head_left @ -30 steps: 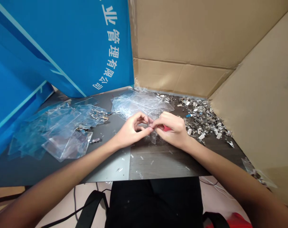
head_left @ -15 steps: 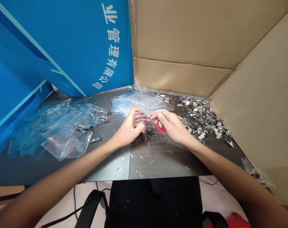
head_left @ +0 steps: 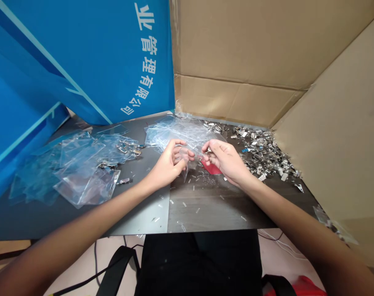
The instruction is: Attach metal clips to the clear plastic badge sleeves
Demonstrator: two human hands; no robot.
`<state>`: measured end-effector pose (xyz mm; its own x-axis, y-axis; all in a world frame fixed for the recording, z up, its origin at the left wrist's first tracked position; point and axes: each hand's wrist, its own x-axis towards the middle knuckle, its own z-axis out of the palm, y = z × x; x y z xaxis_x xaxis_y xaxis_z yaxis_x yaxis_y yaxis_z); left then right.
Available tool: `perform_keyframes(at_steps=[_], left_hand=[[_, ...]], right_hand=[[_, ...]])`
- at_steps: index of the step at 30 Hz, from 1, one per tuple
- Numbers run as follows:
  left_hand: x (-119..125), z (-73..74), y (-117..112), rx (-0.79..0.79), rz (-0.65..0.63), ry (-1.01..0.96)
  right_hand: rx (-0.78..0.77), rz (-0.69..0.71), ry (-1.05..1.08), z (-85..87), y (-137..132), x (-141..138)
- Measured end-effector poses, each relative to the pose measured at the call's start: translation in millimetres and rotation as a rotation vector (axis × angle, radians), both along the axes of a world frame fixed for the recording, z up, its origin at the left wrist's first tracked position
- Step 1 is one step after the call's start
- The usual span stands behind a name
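Note:
My left hand is closed on a clear plastic badge sleeve, gripped between thumb and fingers above the middle of the table. Close on its right, my right hand has its thumb and forefinger pinched together; whatever they hold is too small to make out. Beneath the right fingers lies a flat red piece, partly covered by the hand. Just beyond both hands spreads a heap of clear sleeves.
Sleeves with metal clips attached are piled on the left. A heap of loose metal clips covers the right side. Small clear strips are scattered near the front. A blue panel and cardboard walls enclose the table.
My right hand has drawn slightly to the right, away from my left fingers, widening the gap between them. The sleeve in my left hand has turned a little.

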<state>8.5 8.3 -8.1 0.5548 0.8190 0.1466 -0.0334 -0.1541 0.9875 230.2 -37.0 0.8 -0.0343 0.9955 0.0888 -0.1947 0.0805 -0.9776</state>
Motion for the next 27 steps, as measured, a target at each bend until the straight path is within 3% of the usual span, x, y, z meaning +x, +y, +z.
perform_keyframes(at_steps=[8,14,19,27], left_hand=[[0.2,0.6,4.0,-0.062,0.094,-0.002],[2.3,6.8,0.7,-0.146,0.138,-0.005],[2.9,7.6,-0.4,-0.173,0.147,-0.005],[1.4,4.7,0.8,-0.164,0.128,-0.012]], right_hand=[[-0.148,0.107,0.082,9.5,-6.2,0.7],[-0.125,0.048,-0.017,12.3,-9.1,-1.9],[-0.013,-0.034,-0.146,15.2,-9.5,-4.8],[-0.037,-0.021,-0.201,18.9,-12.4,-7.9]])
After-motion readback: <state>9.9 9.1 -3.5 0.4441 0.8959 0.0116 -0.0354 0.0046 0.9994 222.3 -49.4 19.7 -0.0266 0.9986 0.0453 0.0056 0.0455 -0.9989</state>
